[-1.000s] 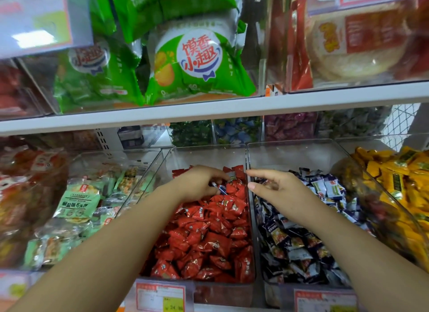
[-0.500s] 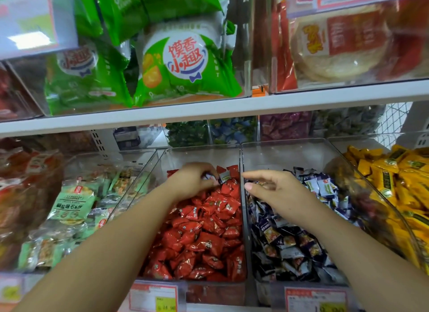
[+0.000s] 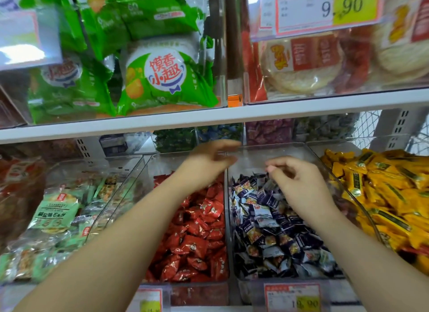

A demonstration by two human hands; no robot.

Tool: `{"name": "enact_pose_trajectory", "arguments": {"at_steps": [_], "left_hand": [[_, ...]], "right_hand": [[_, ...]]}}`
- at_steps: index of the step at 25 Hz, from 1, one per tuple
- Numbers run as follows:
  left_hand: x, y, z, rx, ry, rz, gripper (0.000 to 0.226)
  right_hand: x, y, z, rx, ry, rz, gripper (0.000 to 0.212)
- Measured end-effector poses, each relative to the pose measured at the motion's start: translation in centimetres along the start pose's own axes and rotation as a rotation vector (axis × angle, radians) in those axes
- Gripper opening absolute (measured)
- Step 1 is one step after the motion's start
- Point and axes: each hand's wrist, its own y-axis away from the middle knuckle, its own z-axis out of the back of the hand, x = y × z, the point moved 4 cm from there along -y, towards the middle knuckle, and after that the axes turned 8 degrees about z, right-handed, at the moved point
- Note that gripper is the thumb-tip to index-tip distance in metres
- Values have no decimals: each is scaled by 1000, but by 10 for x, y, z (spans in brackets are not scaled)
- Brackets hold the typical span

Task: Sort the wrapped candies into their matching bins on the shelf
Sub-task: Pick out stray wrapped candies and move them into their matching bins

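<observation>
Clear plastic bins — glossy foil wrappers

White metal shelf, wire mesh behind

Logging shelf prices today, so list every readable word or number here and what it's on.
"9.90": upper price tag.
"馍香小趣": green snack bag.
"19.90", faint: lower right tag.
Too blurred or small to read: lower left tag, pale green packs, candy wrappers, and the fine print on every tag.
</observation>
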Motion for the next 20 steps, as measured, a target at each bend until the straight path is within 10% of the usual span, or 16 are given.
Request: {"name": "enact_pose_trajectory", "arguments": {"at_steps": [7, 20], "left_hand": [[91, -21, -9, 42, -226, 350, 35], [94, -27, -11, 48, -402, 333, 26]], "right_hand": [[2, 6, -42, 373, -67, -35, 20], [15, 13, -44, 528, -100, -64, 21]]}}
